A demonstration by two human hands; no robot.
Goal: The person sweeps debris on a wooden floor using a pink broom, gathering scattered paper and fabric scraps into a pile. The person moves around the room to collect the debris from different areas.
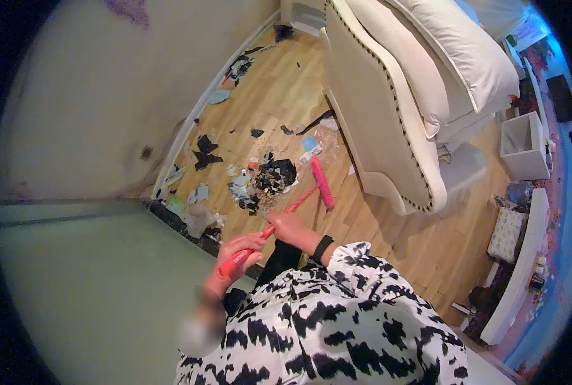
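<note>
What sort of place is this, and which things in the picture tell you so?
Probably a living room in a home: a cream sofa with nailhead trim stands there, a plump pale pillow is piled on it, and the floor is of light wood planks.

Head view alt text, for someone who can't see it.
The left hand and right hand grip a red broom, its pink head right of a pile of black and pale scraps on a wooden floor. A cream sofa stands farther right.
</note>
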